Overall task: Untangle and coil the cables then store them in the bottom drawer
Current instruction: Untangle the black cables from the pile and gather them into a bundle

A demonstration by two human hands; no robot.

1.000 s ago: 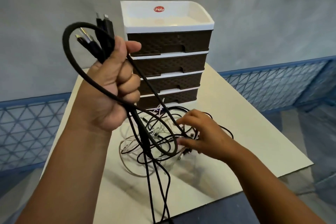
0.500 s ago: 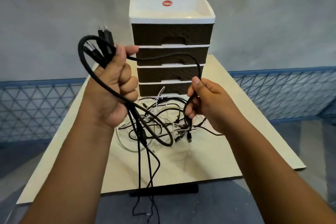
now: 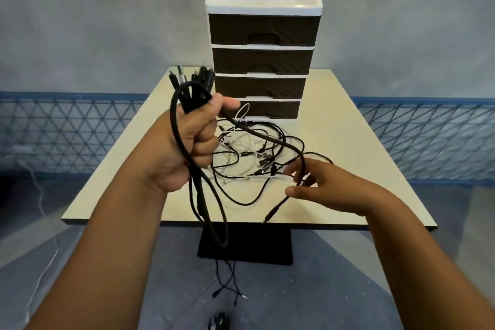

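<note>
My left hand point(image 3: 192, 142) grips a bundle of black cables point(image 3: 191, 86). Their plugs stick up above my fist and their loops hang below the table edge. One black cable point(image 3: 267, 139) arcs from that fist to my right hand point(image 3: 324, 187), which holds it loosely between thumb and fingers; its plug end point(image 3: 270, 214) dangles below. A tangle of black and white cables point(image 3: 249, 155) lies on the table point(image 3: 353, 131) before the drawer unit point(image 3: 263, 32). Its bottom drawer point(image 3: 270, 109) is closed.
The drawer unit has several brown drawers under a white top tray and stands at the table's far side. Blue mesh fencing point(image 3: 428, 142) runs left and right against a grey wall. Thin cable ends point(image 3: 227, 286) hang to the floor near the table's black base point(image 3: 245, 244).
My right hand has dropped from in front of the drawers to low on the right, now near the cable's plug end. My left hand keeps the bundle. The view has pulled back.
</note>
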